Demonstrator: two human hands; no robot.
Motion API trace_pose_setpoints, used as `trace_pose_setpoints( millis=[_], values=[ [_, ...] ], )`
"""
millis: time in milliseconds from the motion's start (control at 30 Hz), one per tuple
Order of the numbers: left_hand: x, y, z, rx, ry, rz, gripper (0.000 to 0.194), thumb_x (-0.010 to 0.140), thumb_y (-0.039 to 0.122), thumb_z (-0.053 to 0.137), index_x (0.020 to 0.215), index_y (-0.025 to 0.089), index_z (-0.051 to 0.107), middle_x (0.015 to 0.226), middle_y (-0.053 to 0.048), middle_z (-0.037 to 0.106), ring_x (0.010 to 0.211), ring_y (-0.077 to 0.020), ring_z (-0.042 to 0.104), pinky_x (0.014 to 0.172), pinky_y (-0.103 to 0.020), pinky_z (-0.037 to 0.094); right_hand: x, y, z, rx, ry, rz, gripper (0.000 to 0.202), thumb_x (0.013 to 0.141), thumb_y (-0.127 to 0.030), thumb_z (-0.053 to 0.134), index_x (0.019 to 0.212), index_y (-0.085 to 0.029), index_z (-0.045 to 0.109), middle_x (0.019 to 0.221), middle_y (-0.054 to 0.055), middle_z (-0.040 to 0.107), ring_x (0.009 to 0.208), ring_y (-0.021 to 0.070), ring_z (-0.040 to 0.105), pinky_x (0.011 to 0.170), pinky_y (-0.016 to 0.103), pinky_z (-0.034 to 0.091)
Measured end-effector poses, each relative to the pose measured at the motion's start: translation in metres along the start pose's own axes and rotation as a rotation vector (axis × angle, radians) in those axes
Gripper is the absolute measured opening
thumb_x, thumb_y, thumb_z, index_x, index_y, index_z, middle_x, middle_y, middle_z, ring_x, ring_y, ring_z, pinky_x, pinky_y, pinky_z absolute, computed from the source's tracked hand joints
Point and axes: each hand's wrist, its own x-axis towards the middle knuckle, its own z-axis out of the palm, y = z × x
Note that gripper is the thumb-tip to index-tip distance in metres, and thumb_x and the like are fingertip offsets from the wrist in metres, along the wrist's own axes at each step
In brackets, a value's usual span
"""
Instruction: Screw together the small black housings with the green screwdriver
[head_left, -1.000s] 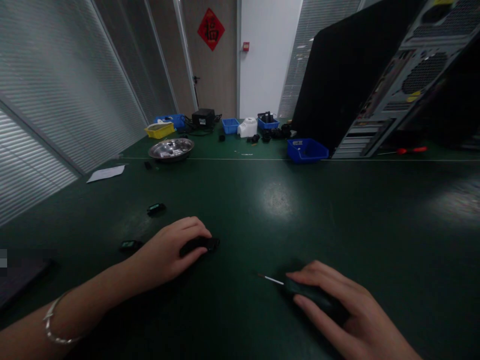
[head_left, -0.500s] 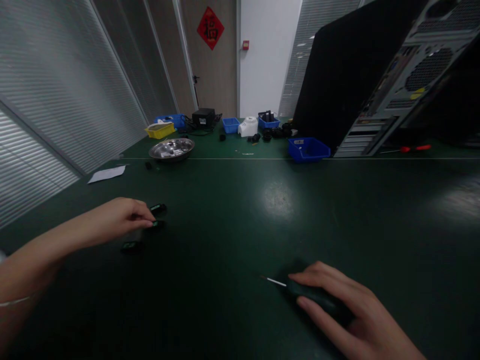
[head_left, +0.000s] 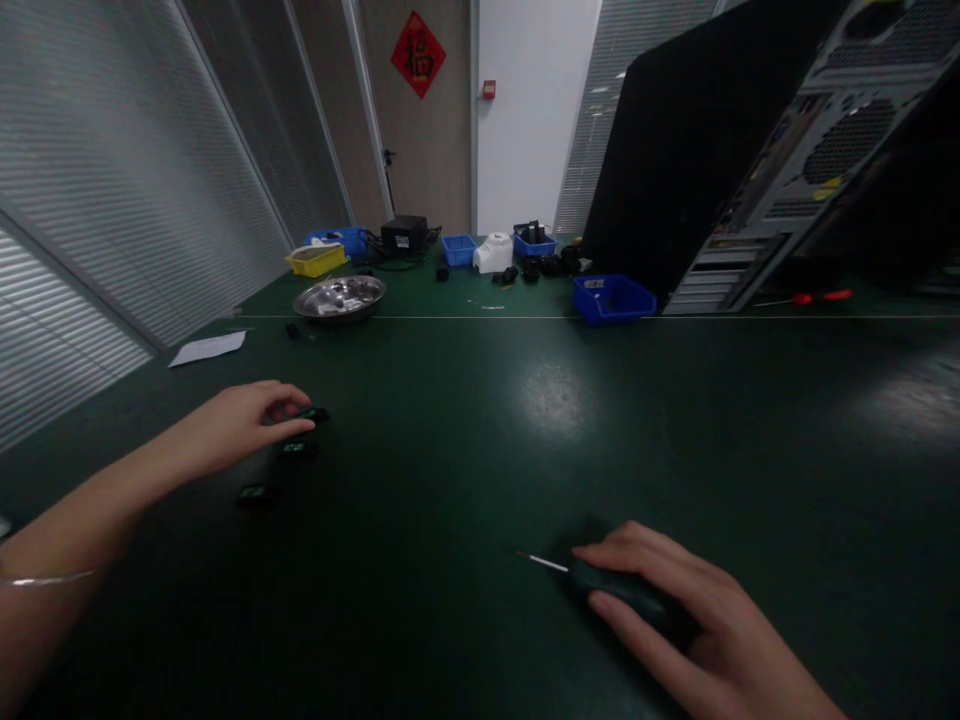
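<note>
My left hand [head_left: 274, 410] is at the left, its thumb and fingers around the near end of a small black part [head_left: 318, 414], the farthest of three in a slanting row. A second black part [head_left: 298, 451] with a greenish top lies just below my thumb, untouched. The third black part [head_left: 259, 495] lies nearer to me on the green table [head_left: 450, 430]. At the lower right, my right hand [head_left: 660, 600] is wrapped around the dark handle of a screwdriver [head_left: 547, 563], whose thin shaft points left, close to the tabletop.
A metal bowl [head_left: 340, 299], a white paper [head_left: 208, 348] and a yellow bin [head_left: 316, 261] are at the back left. A blue bin [head_left: 613, 300] stands beside a large computer case [head_left: 675, 130] at the back right. A red-handled tool [head_left: 821, 297] lies farther right.
My left hand has moved off the middle black part to the farthest one, and its thumb and fingers have parted somewhat. My right hand still holds the screwdriver in nearly the same place.
</note>
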Motion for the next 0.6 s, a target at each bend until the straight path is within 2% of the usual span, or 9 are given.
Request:
trace_pose_setpoints(
  millis=[100,200,267,333,433,500,600],
  values=[
    [0.005,0.008,-0.003,0.006,-0.098,-0.071,0.031,0.095,0.033,0.049,0.100,0.009,0.068,0.078,0.003,0.065,0.068,-0.0121,0.063,0.061,-0.017,0.047,0.002,-0.003,-0.002,0.019,-0.025,0.017,0.024,0.090,-0.034,0.060,0.113,-0.030,0.066,0.112,0.001,0.071,0.107,0.0207,0.067,0.084,0.026,0.059],
    [0.008,0.041,-0.004,-0.028,-0.165,-0.196,0.030,0.093,0.031,0.048,0.104,0.010,0.067,0.093,-0.003,0.066,0.080,-0.0192,0.064,0.071,-0.029,0.049,0.004,-0.006,-0.003,0.037,-0.032,0.012,0.024,0.091,-0.033,0.059,0.113,-0.028,0.066,0.114,0.002,0.071,0.109,0.0209,0.066,0.084,0.027,0.058],
    [0.005,0.078,0.003,-0.194,-0.239,-0.106,0.028,0.091,0.034,0.054,0.109,0.017,0.065,0.100,-0.005,0.066,0.086,-0.0217,0.063,0.075,-0.033,0.051,0.005,-0.006,-0.004,0.042,-0.038,0.011,0.024,0.092,-0.032,0.058,0.114,-0.028,0.065,0.113,0.003,0.070,0.109,0.0211,0.066,0.084,0.028,0.058],
    [-0.004,0.118,0.012,-0.343,-0.220,0.023,0.024,0.091,0.030,0.054,0.111,0.022,0.063,0.103,-0.005,0.064,0.092,-0.0217,0.061,0.083,-0.037,0.051,0.005,-0.006,-0.004,0.042,-0.049,0.014,0.024,0.092,-0.032,0.057,0.114,-0.027,0.065,0.112,0.003,0.070,0.107,0.0207,0.066,0.085,0.030,0.058],
    [-0.018,0.163,0.025,-0.496,-0.297,0.193,0.022,0.089,0.018,0.054,0.109,0.024,0.062,0.102,-0.004,0.062,0.091,-0.0200,0.060,0.079,-0.033,0.051,0.004,-0.007,-0.004,0.044,-0.059,0.015,0.023,0.092,-0.030,0.057,0.115,-0.027,0.063,0.110,0.002,0.070,0.106,0.0194,0.067,0.087,0.030,0.057],
    [-0.024,0.176,0.028,-0.530,-0.301,0.220,0.027,0.088,0.015,0.055,0.113,0.024,0.059,0.105,-0.005,0.061,0.093,-0.0211,0.058,0.081,-0.035,0.051,0.003,-0.008,-0.003,0.047,-0.034,0.005,0.025,0.091,-0.028,0.058,0.116,-0.029,0.061,0.112,0.001,0.070,0.108,0.0191,0.066,0.086,0.029,0.057],
    [-0.026,0.177,0.029,-0.569,-0.313,0.204,0.033,0.086,0.014,0.057,0.117,0.024,0.054,0.109,-0.006,0.058,0.096,-0.0223,0.055,0.084,-0.038,0.049,0.001,-0.009,-0.002,0.051,0.028,-0.021,0.034,0.089,-0.024,0.060,0.122,-0.030,0.055,0.114,0.000,0.069,0.109,0.0184,0.065,0.084,0.026,0.057]
  ],
)
